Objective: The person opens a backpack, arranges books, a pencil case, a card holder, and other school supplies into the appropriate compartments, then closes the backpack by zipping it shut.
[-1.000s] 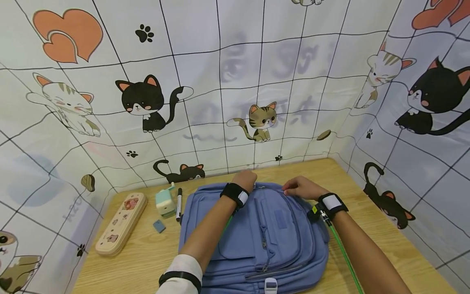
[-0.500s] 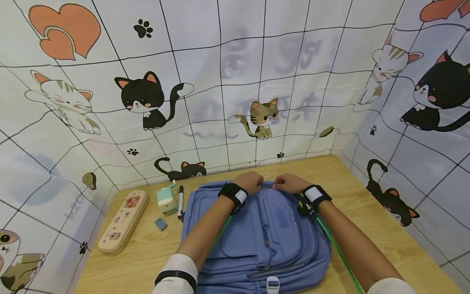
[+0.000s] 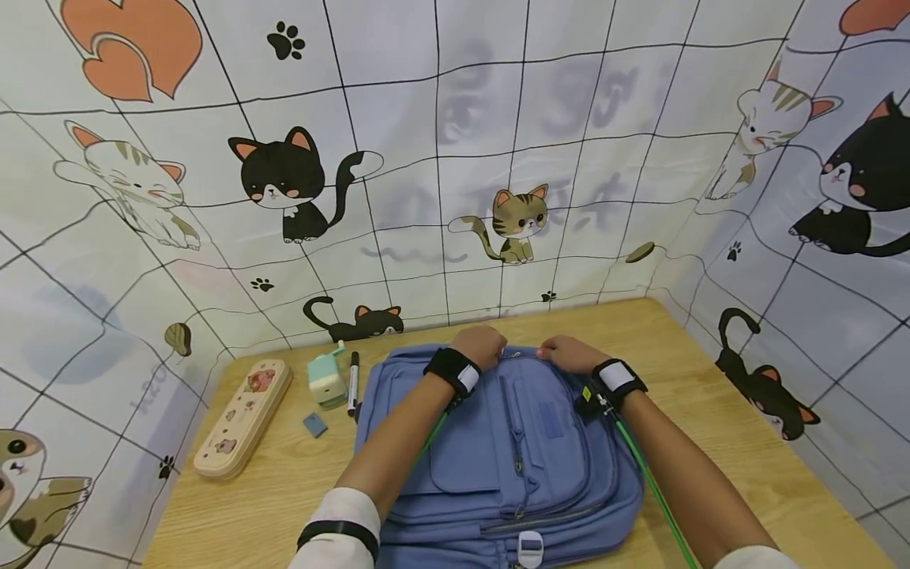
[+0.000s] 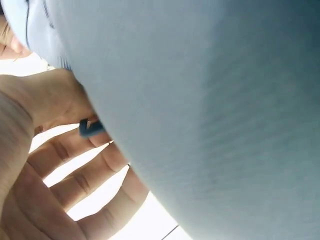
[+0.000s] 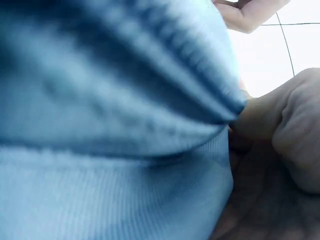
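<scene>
Backpack [image 3: 498,450], blue fabric, lying flat on the wooden table [image 3: 711,395] with its front pockets facing up and its top edge pointing away from the person. Both hands sit at that far top edge, close together with a narrow gap between them. The left hand [image 3: 482,346] is curled over the edge just left of the gap; in the left wrist view its fingers [image 4: 75,180] bend against the fabric, and a small dark blue piece [image 4: 90,128], possibly a zipper pull, lies between thumb and forefinger, though whether it is truly pinched cannot be told. The right hand [image 3: 569,352] lies just right of the gap; in the right wrist view its thumb [image 5: 270,112] presses into a bunched ridge of the backpack's fabric, which is gathered and held in a closed grip. Each wrist carries a black band, with a green cable running back along the forearm. Well to the left of the left hand, off the backpack, lie a black marker [image 3: 352,382], a mint green pencil sharpener [image 3: 327,381], a small blue eraser [image 3: 314,424] and, farthest out, a beige pencil case [image 3: 243,418]. A cat-print cloth [image 3: 441,158] hangs beyond both hands.
</scene>
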`<state>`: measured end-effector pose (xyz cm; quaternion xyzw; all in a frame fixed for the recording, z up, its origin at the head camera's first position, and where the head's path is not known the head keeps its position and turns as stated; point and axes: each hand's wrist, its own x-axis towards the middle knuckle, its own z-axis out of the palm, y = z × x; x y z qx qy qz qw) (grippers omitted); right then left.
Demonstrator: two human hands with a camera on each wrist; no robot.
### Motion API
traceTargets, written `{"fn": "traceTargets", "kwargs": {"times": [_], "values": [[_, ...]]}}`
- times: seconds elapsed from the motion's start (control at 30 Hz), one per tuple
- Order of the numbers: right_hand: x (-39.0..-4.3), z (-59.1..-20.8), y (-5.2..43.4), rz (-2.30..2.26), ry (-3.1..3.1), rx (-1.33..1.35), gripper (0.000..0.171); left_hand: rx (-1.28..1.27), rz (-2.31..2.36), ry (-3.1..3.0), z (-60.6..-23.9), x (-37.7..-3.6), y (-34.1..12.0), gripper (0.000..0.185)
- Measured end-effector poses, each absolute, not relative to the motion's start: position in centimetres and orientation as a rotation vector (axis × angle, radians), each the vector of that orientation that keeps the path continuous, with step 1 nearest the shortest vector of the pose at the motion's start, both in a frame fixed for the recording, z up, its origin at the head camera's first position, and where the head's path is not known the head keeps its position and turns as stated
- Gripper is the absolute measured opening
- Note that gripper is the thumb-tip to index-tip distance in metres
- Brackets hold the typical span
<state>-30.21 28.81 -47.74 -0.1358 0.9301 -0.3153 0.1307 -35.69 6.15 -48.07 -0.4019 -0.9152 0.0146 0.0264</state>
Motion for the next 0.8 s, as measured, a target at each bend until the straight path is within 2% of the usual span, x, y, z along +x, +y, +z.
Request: {"fn": "traceTargets", "kwargs": {"times": [0.17, 0.33, 0.5, 0.67, 0.8], "values": [[-30.8, -47.6, 27.9, -0.943, 2.677, -0.403, 0.032, -1.243, -0.056, -2.887, -48.3, -36.0, 6.4, 0.011], [-31.1, -47.5, 27.1, -0.985, 2.654, -0.413, 0.031, -1.366, -0.209, -2.889, -48.3, -36.1, 6.8, 0.022], [-30.8, -48.2, 27.6, -1.103, 2.695, -0.391, 0.025, -1.484, -0.214, -2.734, -48.0, -36.1, 7.4, 0.021], [-30.5, -48.4, 27.6, -1.14, 2.724, -0.385, 0.025, -1.55, -0.17, -2.663, -47.4, -36.0, 7.1, 0.036], [-30.1, -48.4, 27.8, -1.14, 2.738, -0.358, 0.028, -1.606, -0.169, -2.661, -47.1, -36.0, 6.4, 0.041]]}}
